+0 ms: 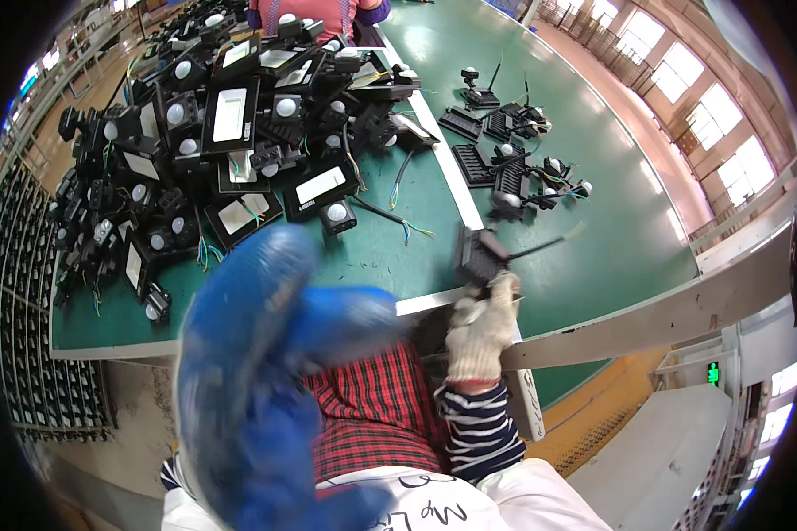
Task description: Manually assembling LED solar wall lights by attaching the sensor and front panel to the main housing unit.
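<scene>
R hand [480, 329], white glove, grips a black floodlight [481, 256] at the desk [593, 257] edge, 3 o'clock. L hand [257, 372], blue, blurred, can't tell. We'd keep cable clear.

Desk [390, 257]: runs from the near edge to the far end.
Heap of floodlights [221, 142]: left half of the desk, reaching its left edge.
Finned housings [505, 159]: right of the desk's centre strip.
Single housing [480, 255]: at the near edge, under the right hand [480, 327].
Left hand [266, 372]: before the near edge, left.
</scene>
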Tool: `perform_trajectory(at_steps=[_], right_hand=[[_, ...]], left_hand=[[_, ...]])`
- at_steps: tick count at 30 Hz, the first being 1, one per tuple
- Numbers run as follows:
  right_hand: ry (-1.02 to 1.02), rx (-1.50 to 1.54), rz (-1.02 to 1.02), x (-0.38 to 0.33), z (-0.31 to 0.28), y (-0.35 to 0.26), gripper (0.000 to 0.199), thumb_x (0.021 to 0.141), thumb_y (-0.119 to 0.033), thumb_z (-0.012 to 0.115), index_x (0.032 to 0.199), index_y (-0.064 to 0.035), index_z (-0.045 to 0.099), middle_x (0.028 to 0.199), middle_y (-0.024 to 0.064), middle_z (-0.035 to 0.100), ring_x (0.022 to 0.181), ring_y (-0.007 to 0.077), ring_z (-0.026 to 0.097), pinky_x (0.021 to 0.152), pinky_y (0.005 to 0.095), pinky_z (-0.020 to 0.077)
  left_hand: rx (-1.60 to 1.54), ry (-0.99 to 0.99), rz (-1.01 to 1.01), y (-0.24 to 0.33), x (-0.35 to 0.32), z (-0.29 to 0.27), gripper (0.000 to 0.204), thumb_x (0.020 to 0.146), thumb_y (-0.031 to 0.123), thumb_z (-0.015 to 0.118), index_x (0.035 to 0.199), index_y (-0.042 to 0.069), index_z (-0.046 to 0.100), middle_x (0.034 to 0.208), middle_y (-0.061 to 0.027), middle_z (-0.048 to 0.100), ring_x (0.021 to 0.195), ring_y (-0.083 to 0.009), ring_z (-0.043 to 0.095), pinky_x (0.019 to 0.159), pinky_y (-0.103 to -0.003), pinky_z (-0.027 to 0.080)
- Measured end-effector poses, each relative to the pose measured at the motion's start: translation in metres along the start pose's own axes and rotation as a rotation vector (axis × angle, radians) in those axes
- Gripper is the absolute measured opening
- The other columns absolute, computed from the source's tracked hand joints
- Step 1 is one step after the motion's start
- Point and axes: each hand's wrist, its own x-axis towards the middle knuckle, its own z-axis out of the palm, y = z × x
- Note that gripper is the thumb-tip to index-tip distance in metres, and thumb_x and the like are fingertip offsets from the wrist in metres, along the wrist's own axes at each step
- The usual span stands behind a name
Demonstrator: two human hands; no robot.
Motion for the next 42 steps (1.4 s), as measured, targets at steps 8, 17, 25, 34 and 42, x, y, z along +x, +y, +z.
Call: perform_trajectory(at_steps=[8,17,25,34,42], right_hand=[[0.022,-0.056,-0.03,0.054,0.023,-0.019,0.008,0.1,-0.02,0.051,0.107,-0.022,0.046,0.087,0.0066,0.063,0.057,0.0139,0.054,0.034,0.0232,0.0345],[-0.364,-0.703,-0.474,0.021,0.023,0.028,0.044,0.092,-0.013,0.068,0.131,-0.0016,0.05,0.101,0.0046,0.064,0.083,0.008,0.057,0.074,0.0223,0.0477],[-0.533,-1.394,-0.923,0.002,0.037,0.036,0.037,0.097,-0.008,0.058,0.132,0.004,0.053,0.107,0.0139,0.064,0.092,0.0169,0.061,0.085,0.0281,0.0492],[-0.414,-1.472,-0.914,0.022,0.035,0.037,0.038,0.097,-0.015,0.06,0.128,0.0064,0.053,0.11,0.0132,0.066,0.096,0.0193,0.061,0.089,0.0304,0.0478],[-0.483,-1.714,-0.91,0.03,0.045,0.032,0.039,0.101,-0.026,0.052,0.126,0.0035,0.053,0.117,0.0167,0.06,0.102,0.0245,0.056,0.094,0.0332,0.0432]], left_hand=[[-0.182,-0.123,0.222,-0.027,-0.003,0.0,0.102,0.076,0.053,0.071,0.149,-0.002,0.026,0.105,-0.0108,0.058,0.096,-0.0242,0.059,0.091,-0.042,0.05],[-0.03,-0.078,0.286,-0.037,-0.011,0.009,0.088,0.081,0.031,0.07,0.149,-0.004,0.025,0.116,-0.017,0.059,0.108,-0.0288,0.06,0.099,-0.042,0.047],[-0.376,-0.248,-0.138,-0.057,-0.033,-0.12,0.058,0.086,-0.009,0.06,0.14,-0.009,0.041,0.138,-0.0237,0.052,0.118,-0.027,0.06,0.1,-0.036,0.048],[0.321,1.001,-1.564,-0.228,-0.463,-0.207,0.056,0.1,0.032,0.054,0.145,0.003,0.038,0.138,-0.0167,0.054,0.124,-0.0341,0.053,0.103,-0.039,0.042],[-0.294,1.322,-1.598,-0.295,-0.507,-0.099,0.051,0.1,0.033,0.053,0.14,0.004,0.043,0.132,-0.0145,0.056,0.117,-0.0306,0.055,0.097,-0.038,0.043]])
